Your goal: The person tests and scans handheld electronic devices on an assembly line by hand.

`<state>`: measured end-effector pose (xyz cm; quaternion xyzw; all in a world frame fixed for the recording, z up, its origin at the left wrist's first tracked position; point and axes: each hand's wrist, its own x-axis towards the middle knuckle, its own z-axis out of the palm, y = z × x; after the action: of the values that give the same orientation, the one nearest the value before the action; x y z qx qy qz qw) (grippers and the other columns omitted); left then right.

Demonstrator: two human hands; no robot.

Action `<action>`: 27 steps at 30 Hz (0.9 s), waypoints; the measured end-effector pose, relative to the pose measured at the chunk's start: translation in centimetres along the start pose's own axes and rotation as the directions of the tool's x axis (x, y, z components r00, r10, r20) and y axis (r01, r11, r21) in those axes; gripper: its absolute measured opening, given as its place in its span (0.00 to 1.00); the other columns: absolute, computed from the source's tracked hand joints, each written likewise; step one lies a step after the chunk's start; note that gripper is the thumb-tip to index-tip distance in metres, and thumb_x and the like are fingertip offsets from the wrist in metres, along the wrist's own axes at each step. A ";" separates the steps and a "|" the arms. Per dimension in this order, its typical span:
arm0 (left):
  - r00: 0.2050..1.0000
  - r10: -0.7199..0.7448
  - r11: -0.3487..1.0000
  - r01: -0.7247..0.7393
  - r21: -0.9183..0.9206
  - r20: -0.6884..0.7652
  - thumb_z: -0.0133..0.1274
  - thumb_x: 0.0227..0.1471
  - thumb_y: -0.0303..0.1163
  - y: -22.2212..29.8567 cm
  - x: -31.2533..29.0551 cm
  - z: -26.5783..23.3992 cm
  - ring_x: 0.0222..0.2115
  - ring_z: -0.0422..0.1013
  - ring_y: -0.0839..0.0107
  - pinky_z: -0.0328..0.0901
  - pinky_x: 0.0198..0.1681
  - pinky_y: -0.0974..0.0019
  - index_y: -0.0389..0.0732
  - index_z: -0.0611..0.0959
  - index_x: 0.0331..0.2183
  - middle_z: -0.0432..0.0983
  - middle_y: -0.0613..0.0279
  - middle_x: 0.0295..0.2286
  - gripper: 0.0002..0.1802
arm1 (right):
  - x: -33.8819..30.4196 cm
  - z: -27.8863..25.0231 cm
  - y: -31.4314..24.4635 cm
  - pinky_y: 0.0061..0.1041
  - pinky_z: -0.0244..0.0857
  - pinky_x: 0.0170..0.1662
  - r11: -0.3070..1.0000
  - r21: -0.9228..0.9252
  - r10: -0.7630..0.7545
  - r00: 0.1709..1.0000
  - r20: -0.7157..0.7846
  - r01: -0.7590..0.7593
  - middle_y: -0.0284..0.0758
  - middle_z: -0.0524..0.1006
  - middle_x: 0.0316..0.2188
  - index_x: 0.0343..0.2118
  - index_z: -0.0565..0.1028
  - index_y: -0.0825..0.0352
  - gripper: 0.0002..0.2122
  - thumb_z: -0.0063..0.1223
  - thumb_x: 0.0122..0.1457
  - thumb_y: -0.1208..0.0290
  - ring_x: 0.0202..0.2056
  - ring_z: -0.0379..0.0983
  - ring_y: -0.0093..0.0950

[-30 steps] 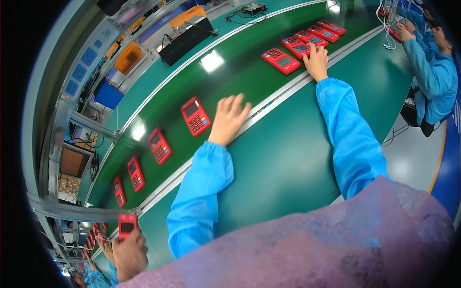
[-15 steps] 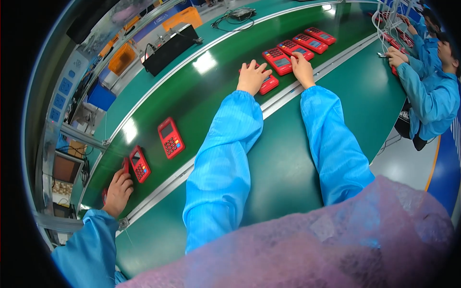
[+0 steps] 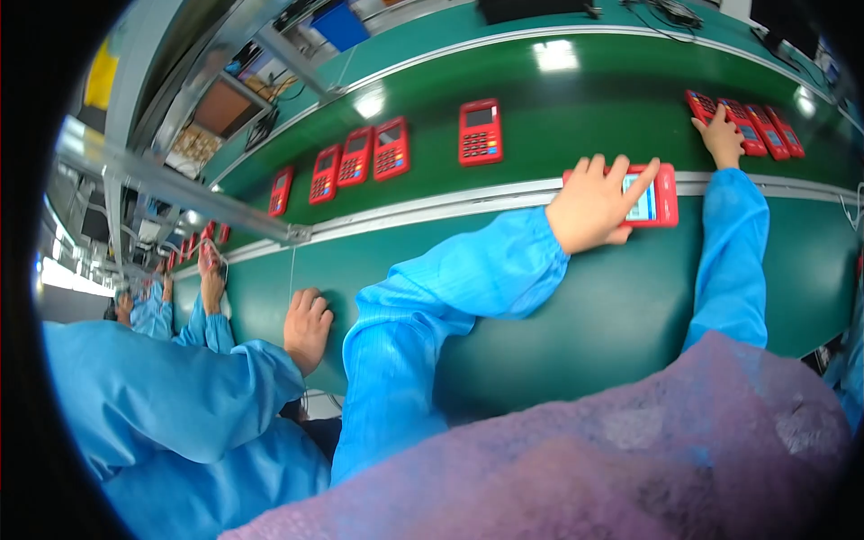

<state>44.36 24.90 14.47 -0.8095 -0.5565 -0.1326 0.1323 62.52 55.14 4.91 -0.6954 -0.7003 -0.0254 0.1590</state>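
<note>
My left hand grips a red handheld keypad terminal with a lit screen, held over the silver rail between the belt and the green bench. My right hand reaches further out and rests its fingers on the leftmost of several red terminals lined up on the green conveyor belt at the upper right. Both my forearms are in blue sleeves.
More red terminals lie along the belt: one alone, then a group of three and another. A person in blue at the lower left rests a hand on the bench. Further left, another worker's hands handle a terminal.
The view has swung left. My left hand has drawn a red terminal off the belt toward the bench, while my right hand stays on the row of terminals.
</note>
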 end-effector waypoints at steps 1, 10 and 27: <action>1.000 -0.014 0.999 0.013 -0.037 -0.011 0.63 0.30 0.44 0.3 -1.2 -0.3 0.35 0.67 0.49 0.65 0.37 0.56 0.42 0.58 0.57 0.66 0.45 0.38 0.52 | 0.3 0.1 0.9 0.59 0.57 0.43 0.994 0.077 -0.081 0.996 0.033 0.079 0.49 0.66 0.48 0.59 0.53 0.51 0.37 0.49 0.49 0.41 0.48 0.61 0.57; 0.924 -0.324 0.939 0.340 -0.051 0.203 0.60 0.38 0.43 0.1 -10.8 -3.0 0.28 0.69 0.54 0.68 0.26 0.58 0.44 0.54 0.58 0.67 0.45 0.30 0.49 | -16.7 -12.0 -1.7 0.36 0.50 0.54 0.520 0.688 -0.734 0.677 0.056 0.506 0.43 0.65 0.49 0.60 0.53 0.55 0.38 0.61 0.46 0.65 0.51 0.61 0.40; 0.785 -0.484 0.631 0.620 -0.467 0.387 0.68 0.31 0.38 -0.8 -20.0 -6.3 0.37 0.71 0.50 0.72 0.36 0.58 0.44 0.52 0.58 0.56 0.45 0.50 0.57 | -29.1 -16.0 -0.3 0.36 0.57 0.52 0.543 0.696 -0.741 0.658 0.133 0.470 0.44 0.62 0.51 0.58 0.58 0.56 0.33 0.59 0.47 0.72 0.51 0.59 0.42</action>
<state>36.26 5.55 13.13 -0.6083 -0.7231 -0.2349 -0.2278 64.68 22.94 12.63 -0.2985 -0.8856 0.2934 0.2011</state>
